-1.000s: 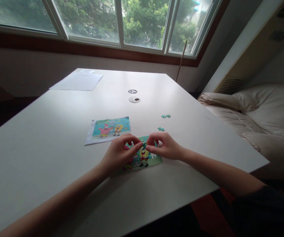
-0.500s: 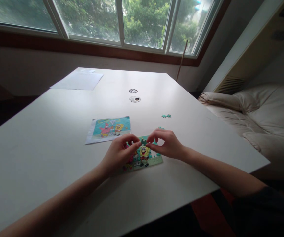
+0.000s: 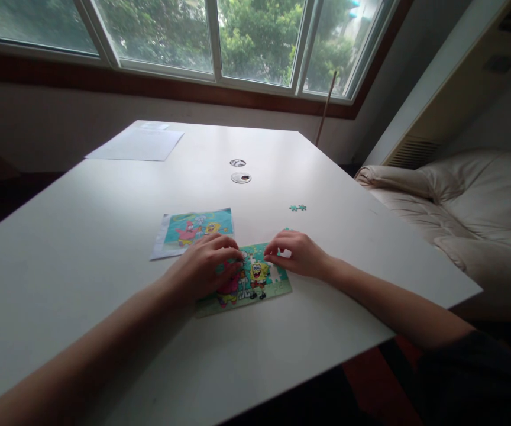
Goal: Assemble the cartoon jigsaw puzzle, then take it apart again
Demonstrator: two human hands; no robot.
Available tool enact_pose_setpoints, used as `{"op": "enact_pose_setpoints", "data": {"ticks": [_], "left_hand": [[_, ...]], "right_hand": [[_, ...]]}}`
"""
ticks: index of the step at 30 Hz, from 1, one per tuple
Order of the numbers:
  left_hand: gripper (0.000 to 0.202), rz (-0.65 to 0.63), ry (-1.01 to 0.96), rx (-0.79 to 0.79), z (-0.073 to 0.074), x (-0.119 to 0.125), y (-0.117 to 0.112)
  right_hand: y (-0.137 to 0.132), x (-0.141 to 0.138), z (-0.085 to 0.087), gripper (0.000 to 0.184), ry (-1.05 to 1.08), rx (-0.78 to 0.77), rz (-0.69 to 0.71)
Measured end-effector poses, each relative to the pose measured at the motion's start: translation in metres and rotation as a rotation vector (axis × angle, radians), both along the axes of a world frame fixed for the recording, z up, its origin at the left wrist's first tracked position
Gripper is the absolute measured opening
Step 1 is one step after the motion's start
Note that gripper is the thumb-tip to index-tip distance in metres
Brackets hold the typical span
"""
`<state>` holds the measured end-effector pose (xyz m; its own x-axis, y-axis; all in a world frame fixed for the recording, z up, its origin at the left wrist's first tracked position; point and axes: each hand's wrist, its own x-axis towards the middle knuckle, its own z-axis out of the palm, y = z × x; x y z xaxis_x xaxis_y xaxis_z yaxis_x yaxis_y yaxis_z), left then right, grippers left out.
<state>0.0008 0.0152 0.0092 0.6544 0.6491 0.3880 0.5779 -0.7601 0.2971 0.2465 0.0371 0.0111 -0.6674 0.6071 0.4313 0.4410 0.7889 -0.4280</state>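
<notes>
The jigsaw puzzle (image 3: 259, 287) lies flat on the near part of the white surface (image 3: 104, 236), between the two hands, largely joined, with pale gaps beside the yellow figure (image 3: 259, 271) on its right side. The step in hand looks like filling those gaps. The left hand (image 3: 209, 260) is over the puzzle's left end, its fingers bent close above or on the pink figure (image 3: 227, 290); whether they press down or pinch anything cannot be told. The right hand (image 3: 297, 251) is at the upper right edge, thumb and forefinger curved toward each other with their tips nearly meeting; whether a piece sits between them is too small to tell. Just beyond the right hand, a green loose piece (image 3: 287, 229) peeps out, mostly hidden, and farther off lies a small pair of pieces (image 3: 297, 207). The next move seems to call for matching a piece's tabs to a gap and pressing it level, the neighbouring pieces kept steady. Just behind the puzzle, partly covered by the left hand, lies a printed sheet (image 3: 197, 228) showing similar figures, useful for checking. Farther out are two round discs (image 3: 239, 170) and white paper (image 3: 135, 146).
</notes>
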Motion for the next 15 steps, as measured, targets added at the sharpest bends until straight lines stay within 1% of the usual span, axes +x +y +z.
{"op": "enact_pose_setpoints", "data": {"ticks": [5,9,15], "left_hand": [[0.02,-0.036,0.055,0.033,-0.0015,-0.0007,-0.0017],[0.02,-0.044,0.083,0.051,-0.0003,0.0004,-0.0031],[0.02,-0.055,0.074,0.052,-0.0003,0.0004,-0.0028]], "right_hand": [[-0.0008,-0.001,-0.001,0.008,-0.021,-0.066,-0.01],[-0.0008,-0.0028,-0.0015,0.007,-0.031,-0.083,-0.026],[-0.0009,-0.007,-0.002,0.007,-0.043,-0.095,-0.041]]}}
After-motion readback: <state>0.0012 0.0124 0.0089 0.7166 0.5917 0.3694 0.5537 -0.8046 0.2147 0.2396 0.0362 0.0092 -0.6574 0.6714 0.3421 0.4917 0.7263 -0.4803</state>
